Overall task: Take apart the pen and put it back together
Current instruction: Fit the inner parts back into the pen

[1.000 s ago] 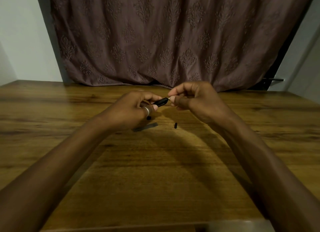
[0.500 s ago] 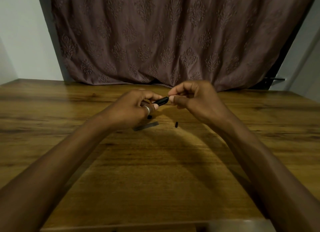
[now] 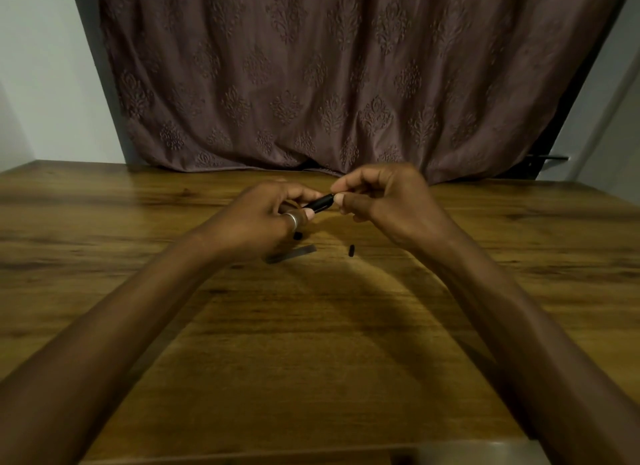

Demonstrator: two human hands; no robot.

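Behind, patterned curtain (image 3: 346, 83); below pen (image 3: 318, 202), wooden table (image 3: 311, 360).

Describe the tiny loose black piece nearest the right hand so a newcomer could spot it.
On the brown wooden table, look nearer the viewer than the right hand. A tiny black cylindrical pen piece lies there alone on bare wood. The long grey bar-shaped piece and small round black bit sit by the left hand.

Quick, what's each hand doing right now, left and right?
Left hand: closed, gripping the black pen barrel.
Right hand: closed, fingertips pinching the barrel's other end.
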